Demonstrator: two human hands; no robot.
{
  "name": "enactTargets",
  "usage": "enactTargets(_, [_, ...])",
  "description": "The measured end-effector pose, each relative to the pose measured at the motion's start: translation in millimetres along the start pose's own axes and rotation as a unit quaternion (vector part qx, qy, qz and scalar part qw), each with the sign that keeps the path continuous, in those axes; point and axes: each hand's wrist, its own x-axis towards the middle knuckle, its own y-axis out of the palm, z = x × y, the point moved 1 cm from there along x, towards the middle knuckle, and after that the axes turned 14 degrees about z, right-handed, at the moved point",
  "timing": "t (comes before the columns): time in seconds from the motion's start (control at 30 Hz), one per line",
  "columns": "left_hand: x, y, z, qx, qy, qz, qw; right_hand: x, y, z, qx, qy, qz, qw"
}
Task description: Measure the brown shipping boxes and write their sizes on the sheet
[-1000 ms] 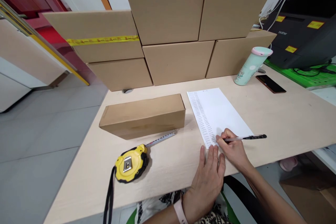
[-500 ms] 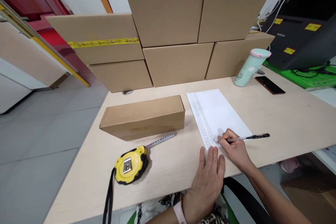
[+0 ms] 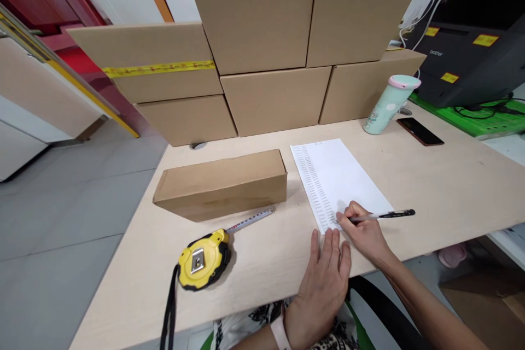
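A black-capped pen [image 3: 383, 215] is gripped in my right hand [image 3: 365, 234], its tip low on a white sheet of paper [image 3: 348, 175]. Small columns of writing run down the sheet's left side. My left hand [image 3: 324, 284] lies flat, fingers stretched, its fingertips at the sheet's bottom edge. To the left, a yellow and black tape measure [image 3: 205, 260] rests on the table with a short length of blade pulled out. That blade lies along the front of a long cardboard box [image 3: 221, 186].
Stacked cardboard boxes [image 3: 274, 101] form a wall along the table's back. A mint-green tumbler [image 3: 388, 106] and a dark phone [image 3: 420, 131] stand and lie at the right rear. Beyond them is a black printer [image 3: 463, 54] on a green surface. The table [image 3: 262, 262] ends close before me.
My right hand and the pen have shifted very slightly on the sheet. The whole view has moved a little; my left hand stays in place on the table.
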Motion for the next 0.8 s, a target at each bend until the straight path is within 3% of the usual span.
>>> enactTargets(0.33, [0.4,4.0,-2.4,0.014,-0.012,-0.024,1.0,0.1,-1.2,2.7,-0.013,0.003,0.002,1.0])
enactTargets(0.8, [-0.7,-1.8,0.6,0.011,-0.002,0.001,1.0,0.0,0.2,0.3,0.002,0.007,-0.007,1.0])
